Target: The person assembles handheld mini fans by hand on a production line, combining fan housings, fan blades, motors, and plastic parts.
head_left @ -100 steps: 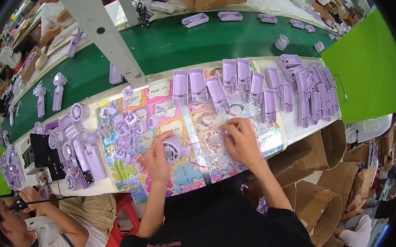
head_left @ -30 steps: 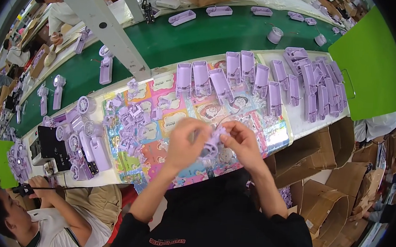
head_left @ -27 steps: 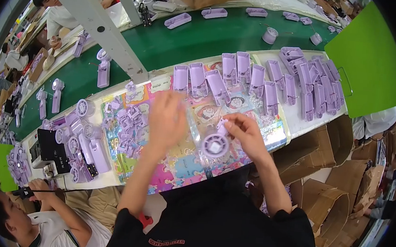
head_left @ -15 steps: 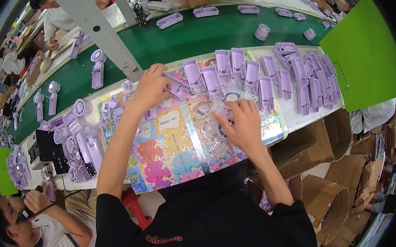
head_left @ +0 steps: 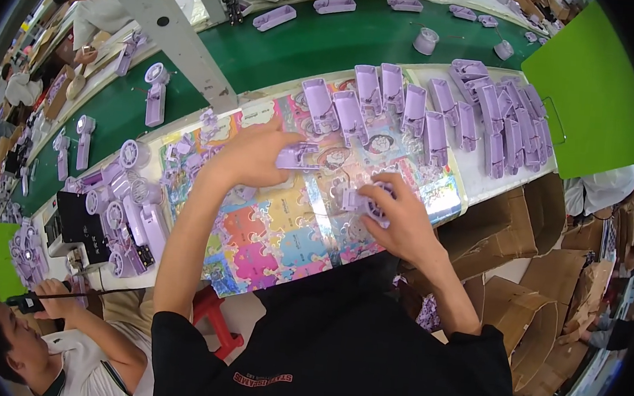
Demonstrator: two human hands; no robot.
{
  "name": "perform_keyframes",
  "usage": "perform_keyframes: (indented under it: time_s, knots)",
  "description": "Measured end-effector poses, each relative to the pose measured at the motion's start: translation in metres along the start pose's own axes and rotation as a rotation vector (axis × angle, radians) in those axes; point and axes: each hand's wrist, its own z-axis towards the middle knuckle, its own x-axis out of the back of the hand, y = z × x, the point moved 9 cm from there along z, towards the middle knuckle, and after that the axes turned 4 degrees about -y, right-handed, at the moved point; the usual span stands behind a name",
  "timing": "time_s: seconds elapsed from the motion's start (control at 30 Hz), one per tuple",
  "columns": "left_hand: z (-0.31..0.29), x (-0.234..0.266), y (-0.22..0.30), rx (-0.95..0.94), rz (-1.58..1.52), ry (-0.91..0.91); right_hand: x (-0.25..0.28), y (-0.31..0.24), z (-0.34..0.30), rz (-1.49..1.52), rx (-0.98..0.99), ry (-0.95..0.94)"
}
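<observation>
My left hand [head_left: 249,156] grips a light purple handle shell [head_left: 298,157] of a small handheld fan, its open side facing up. My right hand [head_left: 407,225] has its fingers curled round a purple round fan head [head_left: 378,206], close to the table. A small purple piece [head_left: 350,199] shows at the fan head's left side; a thin wire seems to run from there toward the shell. Both parts are over a colourful puzzle-patterned sheet [head_left: 284,233]. Several handle shells [head_left: 350,118] lie in a row just beyond my hands.
More shells [head_left: 515,132] are piled at the right end, near a green panel [head_left: 586,93]. Assembled fans [head_left: 141,220] crowd the left side. Beyond runs a green conveyor belt [head_left: 284,52] behind a metal post [head_left: 166,26]. Cardboard boxes [head_left: 518,314] stand below right. A co-worker [head_left: 56,333] sits lower left.
My left hand has drawn a shell from the row's left end toward me and turned it. My right hand has moved slightly right and nearer, lifting the fan head into clearer view.
</observation>
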Motion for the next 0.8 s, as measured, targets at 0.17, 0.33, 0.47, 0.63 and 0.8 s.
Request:
perform_keyframes:
  time_s: [0.17,0.33,0.47,0.63,0.8]
  knots:
    - [-0.006,-0.016,0.009,-0.075,-0.157,-0.105,0.021,-0.020,0.011,0.062,0.084,0.153]
    - [-0.009,-0.021,0.032,-0.173,-0.372,-0.137,0.018,-0.029,0.016,0.018,0.134,0.127]
    - [-0.013,-0.024,0.037,-0.227,-0.313,-0.055,0.019,-0.037,0.015,-0.091,0.168,0.157]
    - [-0.010,-0.035,0.040,-0.240,-0.260,-0.054,0.016,-0.044,0.018,-0.204,0.182,0.142]
    - [-0.006,-0.034,0.046,-0.174,-0.309,0.027,0.015,-0.043,0.022,-0.247,0.182,0.153]
